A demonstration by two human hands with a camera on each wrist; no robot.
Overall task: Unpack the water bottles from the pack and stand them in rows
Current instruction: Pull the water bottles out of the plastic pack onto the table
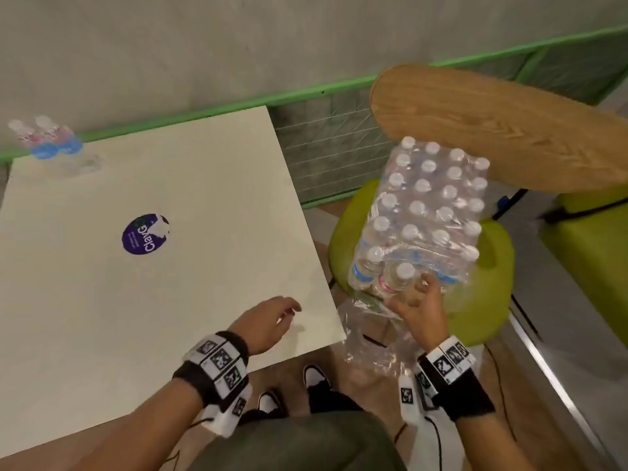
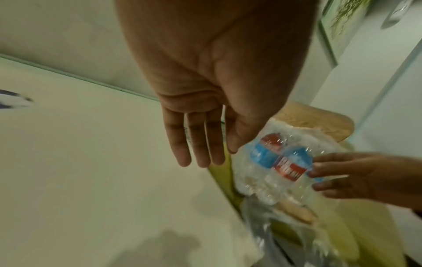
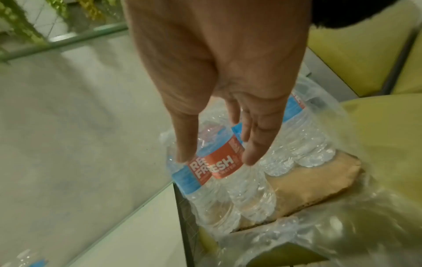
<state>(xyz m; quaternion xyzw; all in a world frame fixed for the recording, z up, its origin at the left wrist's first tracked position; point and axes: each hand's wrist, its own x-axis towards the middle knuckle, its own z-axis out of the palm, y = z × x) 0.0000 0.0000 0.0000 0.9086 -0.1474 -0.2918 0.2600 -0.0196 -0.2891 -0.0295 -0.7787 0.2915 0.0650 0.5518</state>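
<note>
I am reaching my right hand, fingers spread and not closed yet, around the nearest bottle at the torn end of the pack. I should grip its middle firmly. My left hand is hovering relaxed, empty, beside it.
</note>
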